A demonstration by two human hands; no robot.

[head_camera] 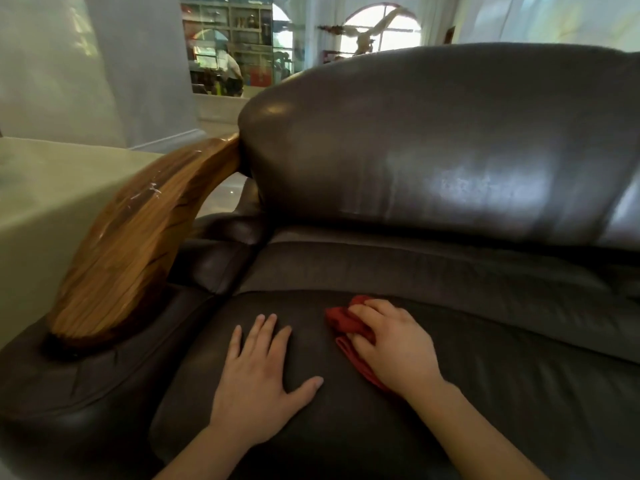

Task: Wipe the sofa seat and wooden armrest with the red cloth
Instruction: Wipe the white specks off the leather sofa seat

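Right hand (391, 344): pressed down on the bunched red cloth (346, 322), mid sofa seat (519, 393).
Left hand (258, 372): laid flat, fingers spread, empty, near the seat's left edge.
Wooden armrest (138, 237): left of both hands, long axis running front to back; left hand nearer.

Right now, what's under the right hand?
The red cloth, bunched on the sofa seat, sits under the right hand. Its edges poke out past the fingers; the middle of the cloth is covered.
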